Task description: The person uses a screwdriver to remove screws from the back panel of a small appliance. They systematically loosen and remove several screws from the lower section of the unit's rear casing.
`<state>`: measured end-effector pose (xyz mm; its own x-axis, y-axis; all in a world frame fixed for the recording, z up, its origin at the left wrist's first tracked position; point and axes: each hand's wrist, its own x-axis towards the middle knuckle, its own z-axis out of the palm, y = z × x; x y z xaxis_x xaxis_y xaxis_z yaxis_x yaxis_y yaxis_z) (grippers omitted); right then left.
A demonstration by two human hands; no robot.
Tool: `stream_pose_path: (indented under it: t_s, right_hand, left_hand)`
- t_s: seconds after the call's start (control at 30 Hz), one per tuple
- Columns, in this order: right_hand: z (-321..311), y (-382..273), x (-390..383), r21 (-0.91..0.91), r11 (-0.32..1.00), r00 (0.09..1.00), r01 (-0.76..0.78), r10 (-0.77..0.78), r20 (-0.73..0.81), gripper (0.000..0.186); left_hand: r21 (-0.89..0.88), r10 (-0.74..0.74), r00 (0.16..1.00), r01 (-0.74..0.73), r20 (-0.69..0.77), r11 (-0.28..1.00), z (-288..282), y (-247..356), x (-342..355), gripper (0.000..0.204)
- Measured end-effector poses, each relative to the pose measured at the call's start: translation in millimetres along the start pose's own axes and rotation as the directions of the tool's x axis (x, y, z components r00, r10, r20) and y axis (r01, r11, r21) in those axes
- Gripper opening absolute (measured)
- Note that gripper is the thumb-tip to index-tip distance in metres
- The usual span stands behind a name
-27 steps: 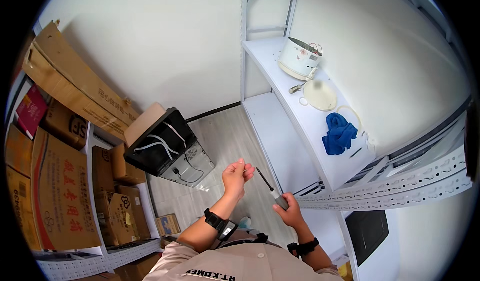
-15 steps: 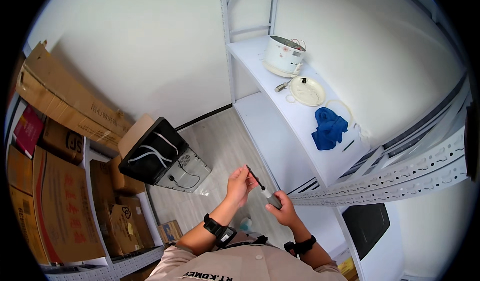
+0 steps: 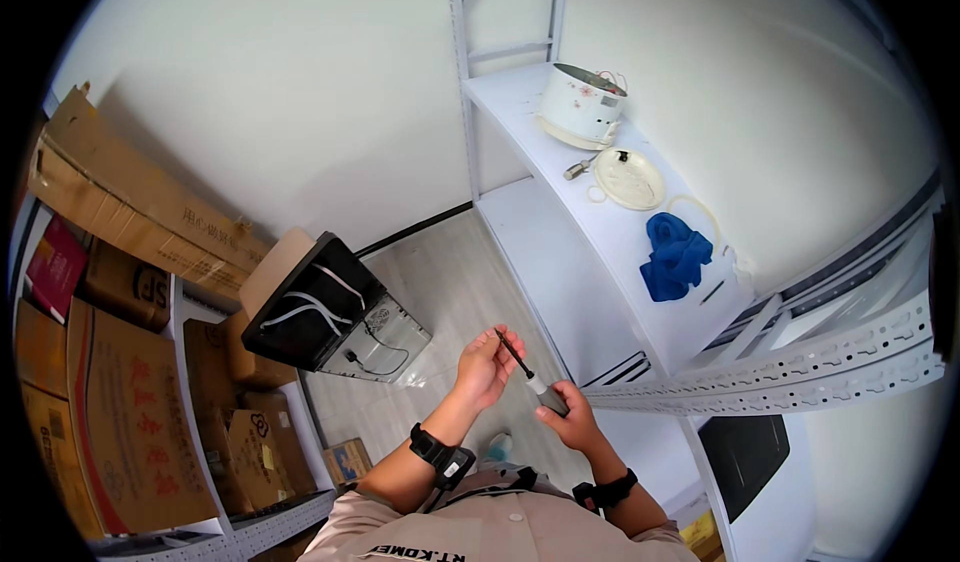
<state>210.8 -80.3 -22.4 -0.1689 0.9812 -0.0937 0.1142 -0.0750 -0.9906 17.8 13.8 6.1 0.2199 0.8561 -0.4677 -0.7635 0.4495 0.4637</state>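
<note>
In front of my body, my right hand (image 3: 568, 417) is closed round the grey handle of a screwdriver (image 3: 527, 367). Its dark shaft points up and to the left. The fingers of my left hand (image 3: 487, 367) are pinched at the tip of that shaft. Whether a small screw or bit sits between those fingertips is too small to make out. Beyond the hands, on the floor to the left, stands a black and silver appliance (image 3: 345, 312) with its casing open, showing pale hoses and a black cable.
On the white shelf (image 3: 610, 252) at right are a floral white pot-shaped housing (image 3: 582, 108), a cream round cover (image 3: 630, 179), another screwdriver (image 3: 578, 170) and a blue cloth (image 3: 676, 257). Cardboard boxes (image 3: 140, 412) fill the left rack. A perforated metal rail (image 3: 800, 367) runs close on the right.
The view has shifted slightly, so the shelf and its things appear a little farther right. Both hands keep nearly the same hold on the screwdriver.
</note>
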Motion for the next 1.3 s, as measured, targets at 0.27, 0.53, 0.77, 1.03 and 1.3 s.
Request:
stream_pose_path:
  t_s: [0.27,0.53,0.77,1.03,1.3]
  right_hand:
    - [37.4,11.8,18.4,0.043,0.998,0.993,-0.043,0.038,0.112,0.03]
    - [56.5,14.4,42.4,0.004,0.998,0.973,-0.068,0.065,0.22,0.029]
    - [72.3,10.1,49.5,0.001,0.995,0.959,-0.105,0.101,0.264,0.031]
    - [110.6,19.7,78.2,0.112,0.955,0.925,-0.275,0.231,0.3,0.025]
    - [161.1,57.1,126.6,0.053,0.944,0.907,-0.326,0.297,0.299,0.025]
  left_hand:
    - [-0.138,-0.004,0.999,-0.003,-0.044,0.99,-86.0,18.7,8.2,0.021]
    - [-0.202,0.045,0.994,-0.064,-0.099,0.977,-91.1,34.3,-1.5,0.021]
    - [-0.213,0.055,0.986,-0.088,-0.157,0.973,-91.7,47.1,-9.5,0.02]
    - [-0.311,0.004,0.964,-0.089,-0.265,0.946,-131.8,76.2,-17.9,0.012]
    - [-0.109,-0.076,0.929,0.038,-0.363,0.993,-168.3,123.2,-28.8,0.014]
